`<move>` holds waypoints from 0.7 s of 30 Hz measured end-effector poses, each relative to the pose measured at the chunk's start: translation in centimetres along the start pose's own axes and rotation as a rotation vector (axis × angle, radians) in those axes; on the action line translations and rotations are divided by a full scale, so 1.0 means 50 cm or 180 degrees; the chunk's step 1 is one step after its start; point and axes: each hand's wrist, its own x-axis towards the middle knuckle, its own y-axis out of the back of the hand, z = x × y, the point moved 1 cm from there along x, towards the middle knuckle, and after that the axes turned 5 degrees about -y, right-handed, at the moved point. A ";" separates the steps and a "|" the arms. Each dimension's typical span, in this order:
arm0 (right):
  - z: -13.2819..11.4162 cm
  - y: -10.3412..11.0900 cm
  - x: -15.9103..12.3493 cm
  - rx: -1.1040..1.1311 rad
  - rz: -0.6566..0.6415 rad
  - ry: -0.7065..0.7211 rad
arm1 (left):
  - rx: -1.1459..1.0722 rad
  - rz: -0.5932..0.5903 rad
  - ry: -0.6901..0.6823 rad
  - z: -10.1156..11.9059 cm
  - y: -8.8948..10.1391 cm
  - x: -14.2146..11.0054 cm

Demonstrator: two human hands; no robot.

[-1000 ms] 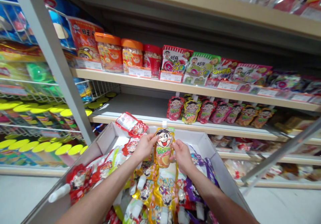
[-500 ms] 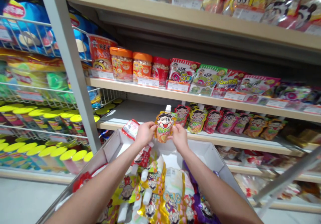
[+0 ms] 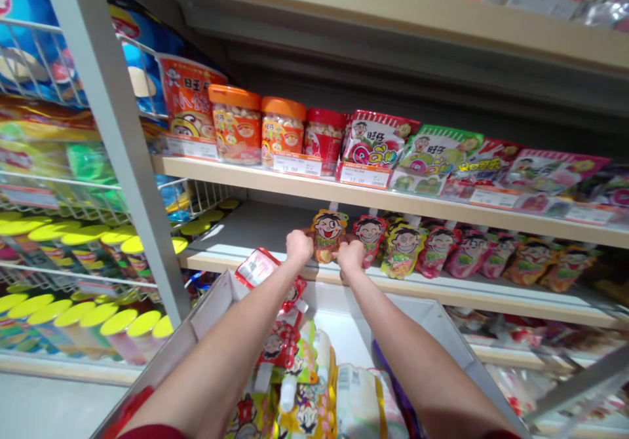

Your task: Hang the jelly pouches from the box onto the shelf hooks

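Observation:
Both my hands reach over a grey box (image 3: 211, 308) toward the middle shelf (image 3: 442, 291). My left hand (image 3: 299, 245) and my right hand (image 3: 350, 255) are closed on the lower corners of an orange spouted pouch (image 3: 328, 231) with a cartoon face. The pouch stands upright at the left end of a row of similar pouches (image 3: 442, 250), right beside a red one (image 3: 368, 232). The box below my arms holds several more such pouches (image 3: 295, 386).
The shelf above carries orange-lidded jars (image 3: 236, 124), a red-lidded jar (image 3: 322, 131) and flat candy bags (image 3: 376, 141) behind price tags. A grey upright post (image 3: 113, 137) stands left, with wire racks of yellow-lidded tubes (image 3: 73, 242) beyond it.
My hands lifted the orange pouch out of the box and carried it forward and up onto the middle shelf, at the left end of the pouch row.

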 end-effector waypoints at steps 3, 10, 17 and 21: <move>0.001 0.001 0.001 -0.0032 0.0081 -0.0065 | -0.0021 -0.0026 0.0032 -0.001 -0.005 0.002; -0.034 0.030 -0.026 -0.0514 -0.0046 0.0140 | 0.0016 -0.0100 -0.0057 0.012 0.018 -0.013; -0.025 0.076 -0.113 -0.0048 -0.0495 0.0397 | -0.0306 0.0257 -0.0647 -0.029 0.109 -0.100; 0.009 0.091 -0.214 0.0227 -0.1049 0.0393 | -0.0060 0.0728 -0.0561 -0.085 0.175 -0.156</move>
